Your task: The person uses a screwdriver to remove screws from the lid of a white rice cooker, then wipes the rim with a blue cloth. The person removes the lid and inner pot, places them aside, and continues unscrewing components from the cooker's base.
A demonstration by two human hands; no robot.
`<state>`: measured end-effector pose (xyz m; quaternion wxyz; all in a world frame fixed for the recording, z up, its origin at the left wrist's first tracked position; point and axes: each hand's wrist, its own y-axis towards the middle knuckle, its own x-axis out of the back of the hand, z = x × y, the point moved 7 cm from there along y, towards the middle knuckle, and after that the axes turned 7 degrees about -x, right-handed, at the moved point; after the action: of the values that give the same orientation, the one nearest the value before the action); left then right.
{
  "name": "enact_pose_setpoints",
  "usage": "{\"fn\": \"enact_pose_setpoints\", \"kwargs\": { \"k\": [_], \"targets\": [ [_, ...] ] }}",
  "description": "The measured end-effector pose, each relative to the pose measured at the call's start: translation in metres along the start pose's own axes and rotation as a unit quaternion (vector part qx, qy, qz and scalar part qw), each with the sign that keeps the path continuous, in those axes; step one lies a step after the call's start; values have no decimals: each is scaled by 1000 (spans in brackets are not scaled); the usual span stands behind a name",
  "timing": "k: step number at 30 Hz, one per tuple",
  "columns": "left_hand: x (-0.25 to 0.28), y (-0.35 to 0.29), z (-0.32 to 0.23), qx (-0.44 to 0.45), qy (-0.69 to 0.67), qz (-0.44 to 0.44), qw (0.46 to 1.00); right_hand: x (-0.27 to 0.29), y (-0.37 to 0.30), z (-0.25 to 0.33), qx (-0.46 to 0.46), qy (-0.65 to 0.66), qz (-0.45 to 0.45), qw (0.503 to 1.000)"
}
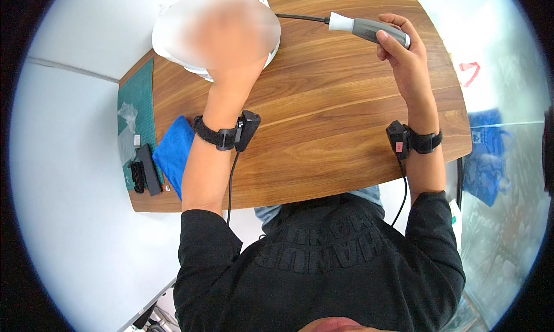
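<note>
A screwdriver [369,31] with a grey handle and white collar is gripped in my right hand [411,58], the fingers wrapped round the handle. Its dark shaft points left, level above the table, and the tip disappears behind a blurred patch at a white rounded object [167,38]. The kind of that object cannot be made out. My left hand [231,49] lies over it at the far left of the table, but blur smears the fingers, so their grip does not show. Each wrist wears a black strap with a small dark box and a cable.
Wood-grain table [323,118] with a curved edge. On its left lie a green cutting mat [137,87], a clear plastic bag [128,118], a black bar-shaped device [150,169], a coiled black cable [137,177] and a blue cloth [175,147]. Blue bag [486,159] beyond the right edge.
</note>
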<state>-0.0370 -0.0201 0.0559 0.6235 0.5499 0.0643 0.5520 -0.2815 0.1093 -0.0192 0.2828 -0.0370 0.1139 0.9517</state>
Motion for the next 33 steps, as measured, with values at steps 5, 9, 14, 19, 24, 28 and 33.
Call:
{"fn": "enact_pose_setpoints", "kwargs": {
  "k": [5,9,14,19,24,28,33],
  "targets": [
    [1,-2,-1,4,-2,-18,1000,6,0,9,-98,-41,54,993],
    [3,-1,0,0,4,-24,1000,-1,-4,8,-18,-32,-16,999],
    [1,0,0,-1,-1,-23,1000,-3,-2,8,28,18,-38,999],
    [2,-1,1,1,3,-20,1000,4,-1,7,-103,-21,54,993],
    [0,0,0,5,-2,-7,1000,-4,-5,14,96,-47,-50,993],
    [0,0,1,8,-1,3,1000,5,2,2,-67,-33,37,997],
    [0,1,1,8,2,0,1000,2,-2,5,24,-70,-1,997]
  ]
}}
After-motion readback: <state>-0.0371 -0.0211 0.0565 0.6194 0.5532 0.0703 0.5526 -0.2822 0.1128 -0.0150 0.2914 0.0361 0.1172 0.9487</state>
